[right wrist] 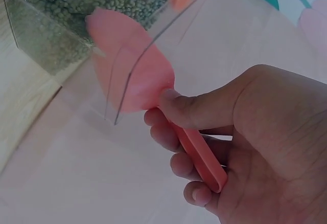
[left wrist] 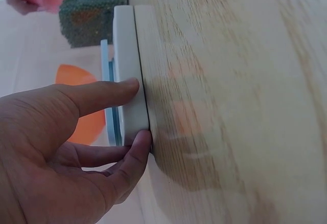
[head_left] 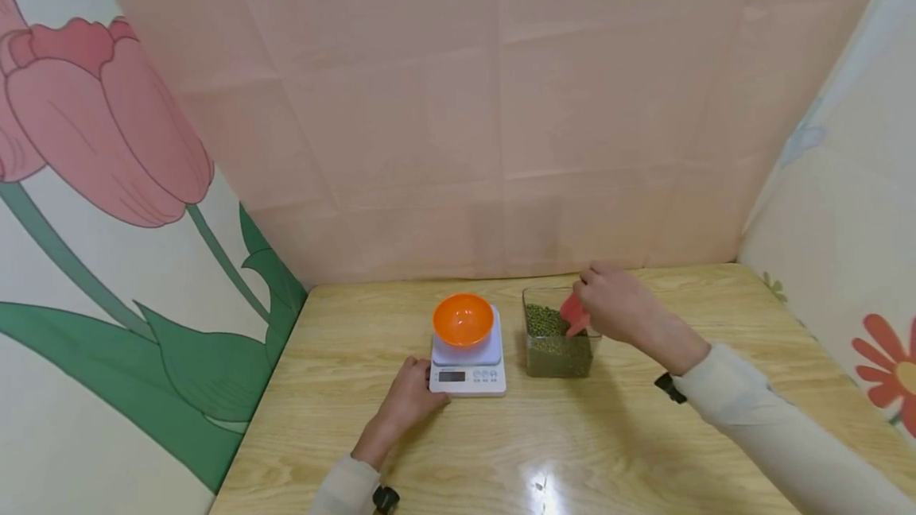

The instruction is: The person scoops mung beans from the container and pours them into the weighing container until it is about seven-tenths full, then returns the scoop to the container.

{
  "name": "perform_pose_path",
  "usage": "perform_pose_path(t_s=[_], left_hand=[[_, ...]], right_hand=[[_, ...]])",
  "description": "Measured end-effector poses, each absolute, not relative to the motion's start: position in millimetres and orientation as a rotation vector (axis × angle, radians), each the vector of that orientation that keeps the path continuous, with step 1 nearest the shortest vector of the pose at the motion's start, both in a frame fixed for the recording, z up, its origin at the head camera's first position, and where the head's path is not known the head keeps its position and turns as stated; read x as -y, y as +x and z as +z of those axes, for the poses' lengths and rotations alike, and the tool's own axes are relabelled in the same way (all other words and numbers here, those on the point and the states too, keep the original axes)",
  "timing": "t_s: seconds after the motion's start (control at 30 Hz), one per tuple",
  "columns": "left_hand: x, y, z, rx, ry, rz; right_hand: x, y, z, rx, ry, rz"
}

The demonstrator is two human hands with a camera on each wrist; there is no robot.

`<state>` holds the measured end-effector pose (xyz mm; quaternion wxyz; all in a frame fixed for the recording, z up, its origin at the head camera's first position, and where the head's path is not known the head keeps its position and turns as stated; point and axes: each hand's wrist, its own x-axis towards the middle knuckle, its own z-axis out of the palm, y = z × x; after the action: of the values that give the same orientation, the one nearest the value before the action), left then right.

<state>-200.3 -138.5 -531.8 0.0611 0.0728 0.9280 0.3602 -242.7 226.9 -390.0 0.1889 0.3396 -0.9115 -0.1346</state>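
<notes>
My left hand (head_left: 413,393) grips the front left corner of a white kitchen scale (head_left: 467,395), thumb on its front edge and fingers along its side. On the scale's platform sits an orange bowl (head_left: 463,321), with no contents showing inside. Right of the scale stands a clear square container (head_left: 558,365) of green mung beans (head_left: 542,319). My right hand (head_left: 621,305) holds a pink scoop (right wrist: 127,60) by its handle, thumb on top and fingers curled beneath. The scoop slants over the container's right rim, its tip at the beans.
Everything stands on a wood-grain table (head_left: 343,356). A pink paper backdrop (head_left: 494,118) rises behind its far edge. A tulip-painted wall (head_left: 107,133) borders the left, and a flower-painted wall (head_left: 844,205) the right.
</notes>
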Motion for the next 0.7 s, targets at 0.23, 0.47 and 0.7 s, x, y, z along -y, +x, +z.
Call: perform_pose_path(t_s=[0.23, 0.47, 0.7], left_hand=[[138.4, -199.8, -533.3, -2.818, 0.226, 1.081], [139.1, -199.8, -533.6, -2.814, 0.236, 1.097], [140.3, -199.3, -534.5, -2.825, 0.268, 1.092]], right_hand=[[-225.0, -239.0, -383.4, 2.583, 0.923, -0.339], [-224.1, -236.5, -377.8, 2.624, 0.908, -0.344], [-227.1, -237.9, -376.6, 2.589, 0.926, -0.353]])
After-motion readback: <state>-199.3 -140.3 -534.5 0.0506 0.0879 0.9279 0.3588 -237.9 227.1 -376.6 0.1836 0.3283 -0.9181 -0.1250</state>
